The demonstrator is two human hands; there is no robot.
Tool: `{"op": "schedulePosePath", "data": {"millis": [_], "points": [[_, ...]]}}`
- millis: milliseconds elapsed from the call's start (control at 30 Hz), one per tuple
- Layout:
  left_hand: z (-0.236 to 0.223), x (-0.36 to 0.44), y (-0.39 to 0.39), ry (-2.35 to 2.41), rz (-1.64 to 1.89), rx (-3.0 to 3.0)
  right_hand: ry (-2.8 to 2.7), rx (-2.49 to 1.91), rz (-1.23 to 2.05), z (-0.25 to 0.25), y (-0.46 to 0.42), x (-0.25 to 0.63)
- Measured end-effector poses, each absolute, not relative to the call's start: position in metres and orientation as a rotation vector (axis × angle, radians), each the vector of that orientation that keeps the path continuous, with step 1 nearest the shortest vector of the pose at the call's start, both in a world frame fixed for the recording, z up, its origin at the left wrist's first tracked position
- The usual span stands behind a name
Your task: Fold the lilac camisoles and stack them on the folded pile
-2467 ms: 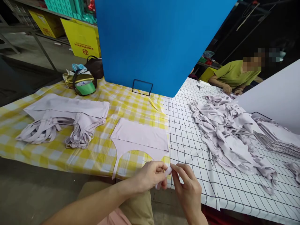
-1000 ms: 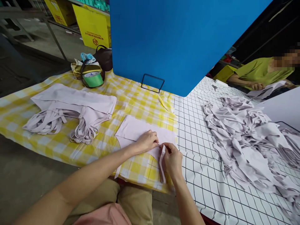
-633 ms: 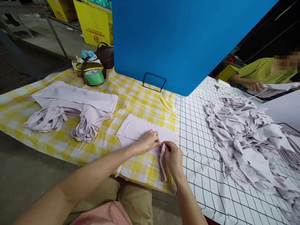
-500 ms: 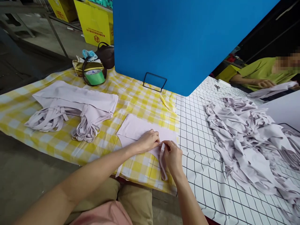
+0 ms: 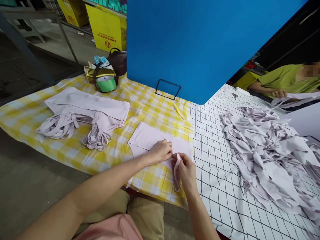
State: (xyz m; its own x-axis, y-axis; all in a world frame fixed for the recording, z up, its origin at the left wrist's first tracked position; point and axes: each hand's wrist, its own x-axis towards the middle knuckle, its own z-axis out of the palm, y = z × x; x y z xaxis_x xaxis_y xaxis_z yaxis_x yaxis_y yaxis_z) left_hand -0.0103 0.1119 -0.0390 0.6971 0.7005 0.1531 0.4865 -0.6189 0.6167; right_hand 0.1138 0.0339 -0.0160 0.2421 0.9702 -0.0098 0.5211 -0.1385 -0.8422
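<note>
A pale lilac strappy garment (image 5: 147, 135) lies flat on the yellow checked cloth in front of me. My left hand (image 5: 162, 151) rests on its lower right part, fingers pinched at the spot where a shoulder strap (image 5: 177, 176) meets the fabric. Close beside it, my right hand (image 5: 187, 168) pinches that strap near its top, and the strap's loop hangs down toward the table edge. The fingertips of both hands almost touch. Whatever small part sits between them is hidden.
To the left lies a neat stack of similar garments (image 5: 87, 103). A green tape roll (image 5: 106, 84) stands behind it. A blue panel (image 5: 185, 43) rises ahead. A loose garment heap (image 5: 267, 156) covers the white grid cloth (image 5: 212, 186). A co-worker (image 5: 282, 80) handles fabric at far right.
The view has shifted slightly, so things sit a little further right. My right hand has turned the strap's top end; both hands stay at the same spot. The co-worker's hand has moved with the fabric.
</note>
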Motion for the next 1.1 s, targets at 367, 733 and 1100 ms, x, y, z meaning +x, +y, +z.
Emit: {"op": "schedulePosePath", "data": {"millis": [367, 733, 1100], "points": [[-0.038, -0.029, 0.104, 0.745, 0.504, 2.408, -0.921, -1.720, 1.120, -0.002, -0.063, 0.129], [-0.027, -0.089, 0.093, 0.972, 0.533, 2.226, -1.258, -1.751, 0.780, -0.064, -0.139, 0.083], [-0.039, -0.133, 0.057, 1.092, 0.234, 2.462, -1.382, -1.573, 1.332, -0.093, -0.080, -0.019]]}}
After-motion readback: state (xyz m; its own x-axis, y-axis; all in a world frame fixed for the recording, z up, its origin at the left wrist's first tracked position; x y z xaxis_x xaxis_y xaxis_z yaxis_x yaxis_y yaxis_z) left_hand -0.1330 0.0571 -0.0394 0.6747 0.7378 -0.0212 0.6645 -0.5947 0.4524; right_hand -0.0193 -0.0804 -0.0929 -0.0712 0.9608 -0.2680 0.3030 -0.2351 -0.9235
